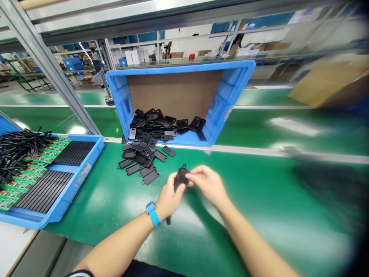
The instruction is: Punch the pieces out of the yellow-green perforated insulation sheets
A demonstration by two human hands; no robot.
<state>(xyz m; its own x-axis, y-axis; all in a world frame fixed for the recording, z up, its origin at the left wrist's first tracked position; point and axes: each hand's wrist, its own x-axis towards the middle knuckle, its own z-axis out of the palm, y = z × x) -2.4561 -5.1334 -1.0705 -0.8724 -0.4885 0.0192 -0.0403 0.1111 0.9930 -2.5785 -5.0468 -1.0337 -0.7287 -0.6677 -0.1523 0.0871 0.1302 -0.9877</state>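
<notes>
My left hand (170, 196), with a blue watch (152, 213) on its wrist, is closed round a small black plastic case (181, 176) with a loop at its top. The thumb and fingers of my right hand (209, 182) pinch the same case at its right edge. A short black end (168, 220) shows below my left wrist; I cannot tell what it belongs to. Just beyond my hands lies a loose pile of black plastic case pieces (150, 175) on the green tabletop (115, 215). More such pieces fill the bottom of the tipped blue bin (181, 71).
At left stands a blue tray (98, 144) holding green circuit boards (43, 154), black cables (17, 150) and rows of black bars (46, 188). A metal post (52, 61) rises behind it. A blurred dark heap (325, 184) lies at right, with a cardboard box (325, 82) farther back.
</notes>
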